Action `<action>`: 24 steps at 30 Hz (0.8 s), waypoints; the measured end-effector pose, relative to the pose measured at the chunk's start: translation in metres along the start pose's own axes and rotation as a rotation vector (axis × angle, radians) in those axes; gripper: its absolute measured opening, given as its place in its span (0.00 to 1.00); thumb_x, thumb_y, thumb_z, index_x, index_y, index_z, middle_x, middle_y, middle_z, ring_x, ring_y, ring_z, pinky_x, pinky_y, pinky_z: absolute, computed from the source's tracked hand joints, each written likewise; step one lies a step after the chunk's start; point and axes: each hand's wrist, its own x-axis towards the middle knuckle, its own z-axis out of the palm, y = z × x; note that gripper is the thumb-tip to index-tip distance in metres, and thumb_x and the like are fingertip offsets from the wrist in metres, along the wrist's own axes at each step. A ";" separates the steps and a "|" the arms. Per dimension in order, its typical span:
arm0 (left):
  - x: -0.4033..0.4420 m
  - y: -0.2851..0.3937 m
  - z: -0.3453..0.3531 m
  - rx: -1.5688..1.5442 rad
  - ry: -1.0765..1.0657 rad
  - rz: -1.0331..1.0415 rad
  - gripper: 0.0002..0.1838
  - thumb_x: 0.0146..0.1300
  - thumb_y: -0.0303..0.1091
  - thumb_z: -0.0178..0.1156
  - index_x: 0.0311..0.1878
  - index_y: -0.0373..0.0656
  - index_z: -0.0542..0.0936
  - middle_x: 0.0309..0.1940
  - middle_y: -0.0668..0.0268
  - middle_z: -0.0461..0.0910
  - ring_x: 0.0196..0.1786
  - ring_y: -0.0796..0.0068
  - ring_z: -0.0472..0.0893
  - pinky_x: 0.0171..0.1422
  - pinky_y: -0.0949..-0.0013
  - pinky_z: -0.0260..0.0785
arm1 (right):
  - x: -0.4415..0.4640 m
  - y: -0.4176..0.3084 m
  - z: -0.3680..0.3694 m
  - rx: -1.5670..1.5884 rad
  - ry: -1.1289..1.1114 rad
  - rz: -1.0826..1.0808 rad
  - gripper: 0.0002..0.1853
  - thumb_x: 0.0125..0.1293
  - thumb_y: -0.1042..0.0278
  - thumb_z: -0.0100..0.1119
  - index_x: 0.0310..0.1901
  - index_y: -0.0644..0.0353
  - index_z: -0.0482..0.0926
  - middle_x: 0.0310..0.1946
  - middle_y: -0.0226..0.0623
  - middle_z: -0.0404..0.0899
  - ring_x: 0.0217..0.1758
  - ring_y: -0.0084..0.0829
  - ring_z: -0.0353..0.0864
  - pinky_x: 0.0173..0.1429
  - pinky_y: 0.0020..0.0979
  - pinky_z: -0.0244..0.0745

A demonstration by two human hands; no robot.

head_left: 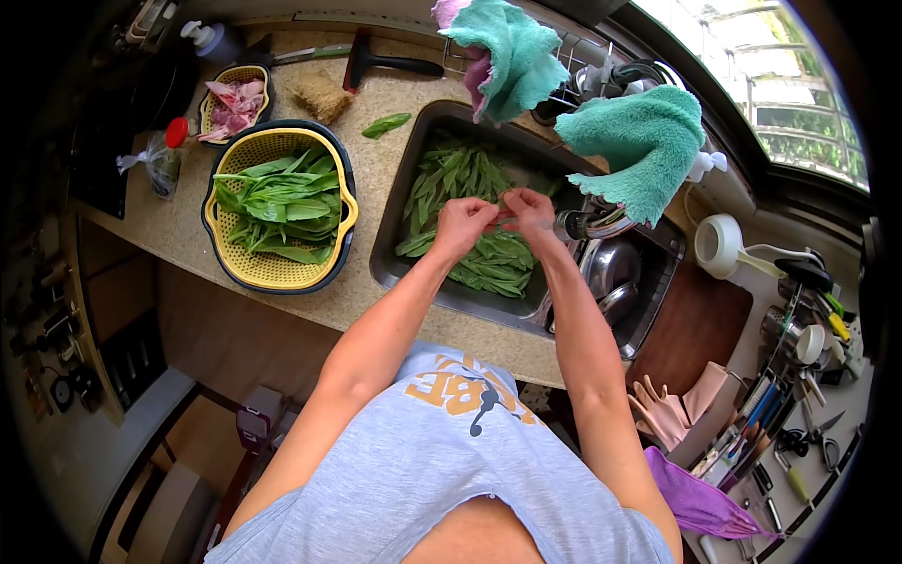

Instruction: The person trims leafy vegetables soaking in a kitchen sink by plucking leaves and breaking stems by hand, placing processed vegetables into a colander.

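Observation:
My left hand (463, 226) and my right hand (528, 211) are close together above the sink (383, 246). The fingers of both are closed in a pinch, fingertips nearly touching. Something small and reddish seems to be between them, but I cannot make out what. Below, long green leafy vegetables (493, 265) fill much of the sink, apparently in water. The faucet head (570, 225) is just right of my right hand. On the counter to the left, a yellow colander (214, 231) set in a dark basin holds more green leaves (282, 207).
A small basket of raw meat (237, 101), a tan sponge (321, 96), a loose leaf (386, 125) and a black-handled squeegee-like tool (399, 65) lie on the counter. Teal towels (639, 141) hang near the faucet. Pots (613, 265) stand right of the sink.

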 end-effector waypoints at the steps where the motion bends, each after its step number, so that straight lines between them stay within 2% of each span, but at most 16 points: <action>1: 0.002 -0.002 0.000 -0.027 0.011 -0.012 0.09 0.60 0.29 0.66 0.39 0.33 0.83 0.32 0.64 0.84 0.35 0.77 0.83 0.40 0.76 0.75 | 0.001 0.000 0.000 0.005 -0.002 0.024 0.12 0.69 0.62 0.55 0.41 0.65 0.79 0.31 0.34 0.80 0.33 0.24 0.80 0.34 0.25 0.76; 5: 0.002 -0.002 -0.004 -0.059 -0.019 -0.014 0.07 0.59 0.27 0.65 0.38 0.34 0.83 0.32 0.65 0.84 0.34 0.78 0.82 0.40 0.76 0.74 | 0.002 -0.001 -0.001 0.032 -0.016 0.008 0.12 0.68 0.65 0.56 0.42 0.67 0.78 0.33 0.35 0.80 0.33 0.25 0.79 0.34 0.26 0.77; 6: 0.003 -0.001 -0.005 0.025 -0.030 0.009 0.06 0.59 0.27 0.65 0.37 0.34 0.82 0.31 0.66 0.83 0.34 0.79 0.81 0.40 0.76 0.73 | 0.001 -0.002 0.001 0.033 -0.015 0.008 0.12 0.68 0.65 0.56 0.42 0.67 0.78 0.33 0.35 0.80 0.33 0.25 0.79 0.34 0.26 0.77; 8: 0.005 -0.002 -0.004 0.108 -0.043 0.031 0.06 0.59 0.27 0.64 0.37 0.34 0.82 0.31 0.67 0.83 0.34 0.79 0.80 0.39 0.77 0.72 | -0.002 -0.004 0.003 -0.017 0.032 -0.108 0.16 0.68 0.65 0.57 0.49 0.70 0.77 0.35 0.37 0.80 0.34 0.26 0.79 0.34 0.27 0.78; 10: 0.006 -0.002 -0.003 0.069 0.000 0.024 0.07 0.55 0.30 0.68 0.34 0.37 0.84 0.28 0.69 0.83 0.30 0.81 0.78 0.36 0.74 0.71 | -0.004 -0.007 0.004 -0.045 0.021 -0.095 0.18 0.67 0.65 0.57 0.52 0.70 0.76 0.36 0.37 0.80 0.35 0.26 0.79 0.35 0.27 0.78; 14: 0.005 0.005 -0.006 -0.074 -0.064 -0.035 0.07 0.55 0.32 0.70 0.35 0.41 0.84 0.29 0.71 0.83 0.32 0.81 0.78 0.36 0.74 0.69 | 0.004 0.002 -0.002 -0.084 -0.032 -0.030 0.23 0.67 0.65 0.59 0.59 0.70 0.72 0.39 0.38 0.79 0.37 0.25 0.79 0.35 0.27 0.78; 16: 0.004 0.012 -0.006 -0.130 -0.077 -0.280 0.07 0.56 0.34 0.71 0.36 0.45 0.83 0.29 0.73 0.81 0.32 0.81 0.77 0.37 0.74 0.69 | 0.004 0.006 -0.001 -0.015 -0.004 -0.094 0.21 0.67 0.64 0.59 0.57 0.69 0.73 0.38 0.37 0.80 0.37 0.25 0.80 0.35 0.27 0.78; 18: 0.007 0.015 -0.006 -0.169 -0.081 -0.324 0.07 0.58 0.35 0.70 0.37 0.47 0.82 0.31 0.74 0.81 0.33 0.81 0.77 0.38 0.73 0.70 | 0.002 0.005 0.000 0.053 0.022 -0.159 0.20 0.67 0.64 0.59 0.55 0.68 0.75 0.37 0.36 0.80 0.37 0.25 0.80 0.36 0.26 0.78; 20: 0.009 0.015 -0.005 -0.210 -0.087 -0.368 0.07 0.60 0.36 0.69 0.37 0.49 0.81 0.33 0.76 0.80 0.34 0.81 0.77 0.40 0.72 0.71 | -0.004 0.001 -0.001 0.014 0.014 -0.036 0.17 0.67 0.62 0.60 0.51 0.67 0.76 0.36 0.34 0.80 0.37 0.25 0.80 0.37 0.26 0.78; 24: 0.011 0.014 -0.002 -0.371 -0.097 -0.451 0.07 0.61 0.36 0.69 0.38 0.51 0.80 0.32 0.76 0.79 0.37 0.80 0.77 0.44 0.67 0.71 | -0.005 0.004 -0.017 0.085 -0.103 0.017 0.17 0.66 0.60 0.61 0.48 0.65 0.77 0.36 0.31 0.80 0.38 0.25 0.80 0.39 0.27 0.79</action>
